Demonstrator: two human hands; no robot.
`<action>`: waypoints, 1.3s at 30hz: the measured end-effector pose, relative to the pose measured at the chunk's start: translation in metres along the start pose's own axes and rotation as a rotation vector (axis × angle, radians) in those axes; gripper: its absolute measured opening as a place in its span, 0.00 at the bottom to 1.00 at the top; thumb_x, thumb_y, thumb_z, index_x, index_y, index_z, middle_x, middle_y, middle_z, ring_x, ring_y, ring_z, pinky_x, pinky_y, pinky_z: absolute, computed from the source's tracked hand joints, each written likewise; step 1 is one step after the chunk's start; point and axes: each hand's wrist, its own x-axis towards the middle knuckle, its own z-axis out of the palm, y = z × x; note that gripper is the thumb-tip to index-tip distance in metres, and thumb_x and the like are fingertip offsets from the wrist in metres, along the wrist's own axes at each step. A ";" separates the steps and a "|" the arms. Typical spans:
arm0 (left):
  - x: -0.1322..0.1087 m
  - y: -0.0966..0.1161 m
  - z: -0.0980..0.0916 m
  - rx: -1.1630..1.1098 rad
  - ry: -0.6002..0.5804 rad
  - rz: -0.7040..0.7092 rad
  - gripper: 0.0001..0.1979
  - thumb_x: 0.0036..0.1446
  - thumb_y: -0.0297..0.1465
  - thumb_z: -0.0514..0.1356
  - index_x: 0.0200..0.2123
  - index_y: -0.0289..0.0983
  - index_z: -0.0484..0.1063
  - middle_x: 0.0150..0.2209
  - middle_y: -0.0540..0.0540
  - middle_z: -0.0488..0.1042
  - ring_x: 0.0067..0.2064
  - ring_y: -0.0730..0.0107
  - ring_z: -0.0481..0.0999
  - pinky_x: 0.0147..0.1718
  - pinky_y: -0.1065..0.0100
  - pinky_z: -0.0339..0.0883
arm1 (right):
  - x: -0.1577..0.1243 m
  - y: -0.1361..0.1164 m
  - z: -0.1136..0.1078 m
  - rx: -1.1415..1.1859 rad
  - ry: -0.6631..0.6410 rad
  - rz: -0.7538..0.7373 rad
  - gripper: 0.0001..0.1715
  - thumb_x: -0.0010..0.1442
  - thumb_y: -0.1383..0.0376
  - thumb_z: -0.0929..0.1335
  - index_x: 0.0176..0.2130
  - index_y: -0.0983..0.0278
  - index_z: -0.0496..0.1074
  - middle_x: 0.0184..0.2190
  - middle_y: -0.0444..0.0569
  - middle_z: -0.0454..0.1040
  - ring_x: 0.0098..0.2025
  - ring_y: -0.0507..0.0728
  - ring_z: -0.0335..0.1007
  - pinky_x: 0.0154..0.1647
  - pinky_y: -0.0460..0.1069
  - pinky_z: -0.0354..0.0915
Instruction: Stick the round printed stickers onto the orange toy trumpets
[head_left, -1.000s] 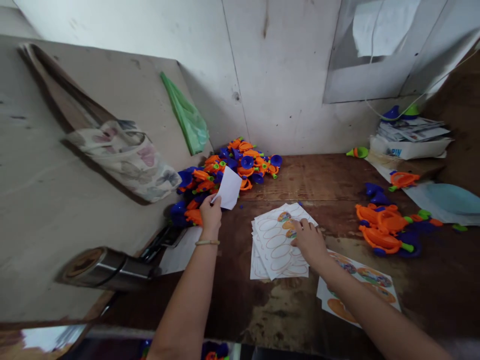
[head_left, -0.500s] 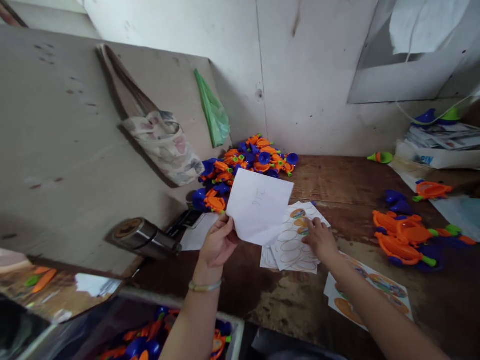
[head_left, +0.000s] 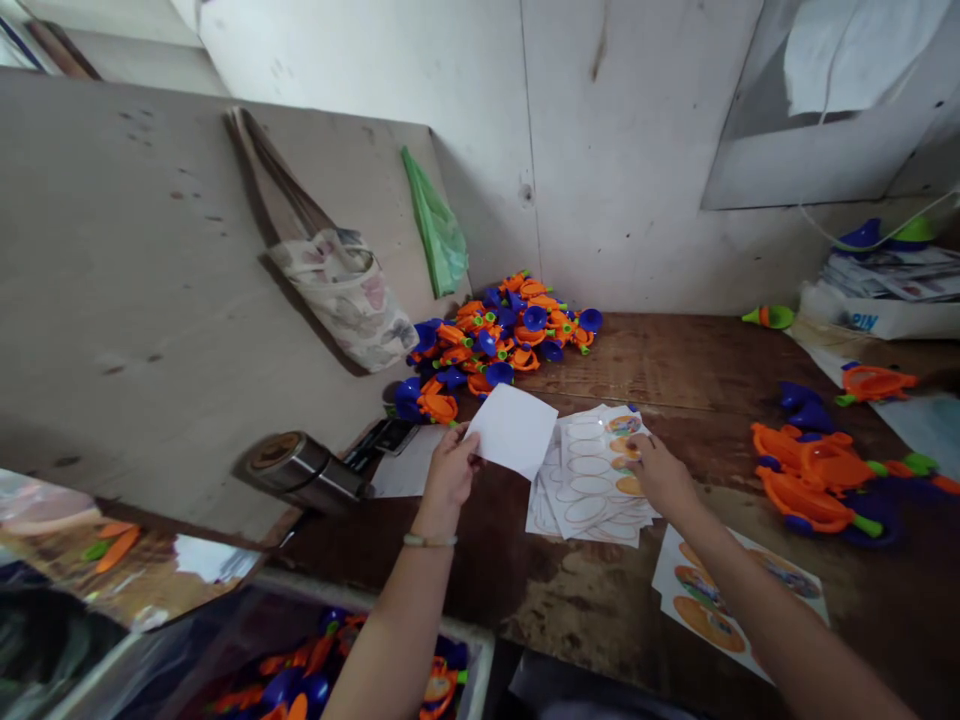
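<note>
My left hand (head_left: 450,470) pinches a blank white sheet of paper (head_left: 516,430) by its near left corner, lifted above the brown table. My right hand (head_left: 660,477) has its fingers closed at the right side of a sticker sheet (head_left: 589,466). That sheet has rows of oval outlines, with a few orange printed stickers along the right, partly under my fingers. Beneath it lies a loose fan of white sheets (head_left: 551,512). Under my right forearm rest larger sheets of orange oval stickers (head_left: 709,622), partly hidden by the arm.
Orange and blue plastic toys (head_left: 517,325) are heaped at the back by the wall, with more orange toys (head_left: 810,470) on the right. A steel flask (head_left: 307,470) stands left. An open box (head_left: 480,665) of toys sits below. A cloth bag (head_left: 352,300) hangs on the partition.
The white sheet in my left hand has dropped lower and tilted, and its handwritten marks no longer show. My right hand has shifted slightly right with the sticker sheet, which now lies straighter.
</note>
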 end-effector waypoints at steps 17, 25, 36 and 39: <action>0.042 -0.016 -0.029 0.431 0.269 -0.062 0.15 0.72 0.38 0.66 0.56 0.35 0.76 0.49 0.43 0.80 0.44 0.63 0.83 0.42 0.60 0.81 | -0.027 0.029 0.004 0.327 0.245 -0.098 0.18 0.67 0.63 0.63 0.51 0.62 0.77 0.52 0.61 0.81 0.53 0.68 0.81 0.54 0.60 0.74; 0.002 0.003 -0.039 0.584 0.211 0.114 0.07 0.64 0.32 0.71 0.41 0.36 0.79 0.43 0.42 0.81 0.48 0.57 0.81 0.48 0.58 0.76 | -0.047 0.034 -0.019 0.475 0.339 -0.102 0.20 0.67 0.52 0.66 0.51 0.58 0.78 0.43 0.53 0.86 0.40 0.64 0.83 0.41 0.55 0.77; -0.100 -0.018 0.056 0.284 -0.465 0.210 0.20 0.60 0.35 0.72 0.55 0.38 0.83 0.43 0.41 0.87 0.44 0.60 0.85 0.43 0.65 0.77 | -0.091 -0.016 -0.010 0.659 0.177 -0.300 0.13 0.73 0.55 0.66 0.48 0.59 0.76 0.38 0.49 0.85 0.35 0.59 0.83 0.33 0.50 0.77; -0.105 -0.018 0.067 0.260 -0.538 0.194 0.21 0.58 0.34 0.72 0.55 0.37 0.83 0.35 0.46 0.84 0.37 0.66 0.82 0.39 0.67 0.74 | -0.099 -0.027 -0.016 0.589 0.193 -0.387 0.11 0.73 0.60 0.65 0.49 0.58 0.76 0.36 0.48 0.84 0.32 0.58 0.82 0.33 0.50 0.78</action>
